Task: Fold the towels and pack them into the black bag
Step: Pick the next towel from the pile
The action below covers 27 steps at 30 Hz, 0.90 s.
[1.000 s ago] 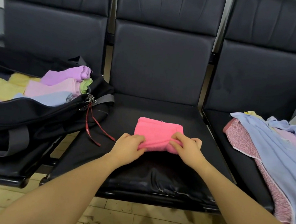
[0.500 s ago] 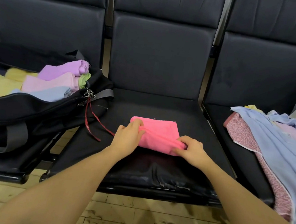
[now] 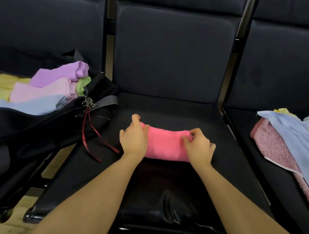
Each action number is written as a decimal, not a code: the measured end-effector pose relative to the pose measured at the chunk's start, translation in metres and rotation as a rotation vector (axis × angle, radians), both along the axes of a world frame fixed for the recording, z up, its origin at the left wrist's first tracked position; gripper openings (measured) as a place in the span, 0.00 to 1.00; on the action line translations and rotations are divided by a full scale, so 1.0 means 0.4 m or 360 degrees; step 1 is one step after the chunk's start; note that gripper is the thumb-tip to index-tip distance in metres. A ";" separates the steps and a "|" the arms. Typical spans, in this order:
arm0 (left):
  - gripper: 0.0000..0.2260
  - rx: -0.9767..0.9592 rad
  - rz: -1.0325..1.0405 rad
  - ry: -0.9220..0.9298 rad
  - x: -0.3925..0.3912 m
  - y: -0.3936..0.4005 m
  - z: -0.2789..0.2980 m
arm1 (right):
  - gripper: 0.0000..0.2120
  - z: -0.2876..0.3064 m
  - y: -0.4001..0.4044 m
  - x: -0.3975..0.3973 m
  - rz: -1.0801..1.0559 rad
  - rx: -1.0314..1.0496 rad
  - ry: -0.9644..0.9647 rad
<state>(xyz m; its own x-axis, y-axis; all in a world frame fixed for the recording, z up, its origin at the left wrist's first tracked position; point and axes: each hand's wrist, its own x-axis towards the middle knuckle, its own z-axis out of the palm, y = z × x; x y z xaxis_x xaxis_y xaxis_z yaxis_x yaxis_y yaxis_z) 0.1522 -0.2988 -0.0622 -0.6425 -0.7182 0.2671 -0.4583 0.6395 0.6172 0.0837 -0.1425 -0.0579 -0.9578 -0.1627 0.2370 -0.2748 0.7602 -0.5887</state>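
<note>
A bright pink towel (image 3: 164,143), folded into a narrow thick band, lies on the middle black seat (image 3: 161,184). My left hand (image 3: 134,136) grips its left end, fingers curled over the far edge. My right hand (image 3: 198,147) pinches the right end at the top corner. The open black bag (image 3: 34,129) sits on the left seat with several folded towels (image 3: 44,90) inside: purple, pale pink, light blue, yellow and green.
A pile of unfolded towels (image 3: 295,143), light blue over a pink speckled one, lies on the right seat. A dark red ribbon (image 3: 92,139) hangs from the bag's zipper onto the middle seat. Padded seat backs rise behind. Tiled floor shows below.
The pink towel has been folded over once more and is now a narrower band. Both hands moved from its near edge to its two ends.
</note>
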 end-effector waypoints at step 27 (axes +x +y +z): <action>0.18 -0.0486 -0.0111 -0.0518 -0.033 -0.014 -0.069 | 0.21 -0.063 -0.030 0.002 -0.0049 0.0490 0.0060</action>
